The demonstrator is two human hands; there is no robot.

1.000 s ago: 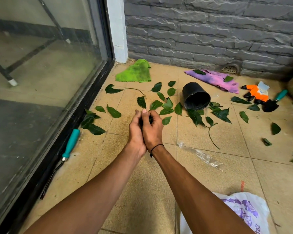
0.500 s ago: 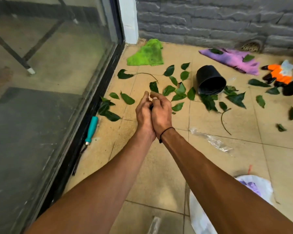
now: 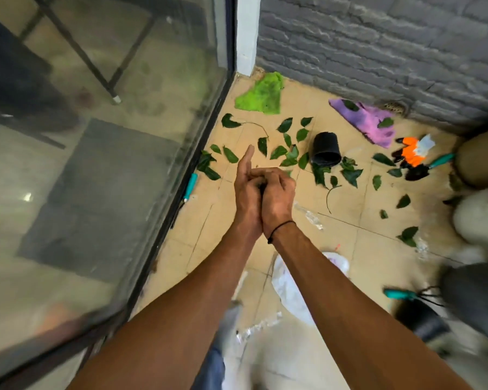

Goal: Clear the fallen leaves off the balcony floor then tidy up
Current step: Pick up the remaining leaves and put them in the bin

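Several green leaves [image 3: 279,152] lie scattered on the tan tiled balcony floor [image 3: 350,254], most of them around a tipped black pot [image 3: 326,149]. My left hand [image 3: 247,192] and my right hand [image 3: 278,195] are pressed together, raised above the floor, near the leaves. The left hand's fingers point straight forward. My right hand's fingers curl over them and around a small dark clump [image 3: 261,187], which is mostly hidden between the palms. A black band circles my right wrist.
A glass sliding door [image 3: 124,136] runs along the left, with a teal-handled tool [image 3: 190,184] at its foot. Green cloth [image 3: 261,94], purple cloth [image 3: 369,122], orange gloves [image 3: 410,153] and a trowel [image 3: 441,160] lie by the grey brick wall. Pots [image 3: 479,218] stand at the right; a white bag [image 3: 293,288] is under my arms.
My view has risen and pulled back from the floor. The joined hands stay together, and the left fingers now stick out straight past the right hand.
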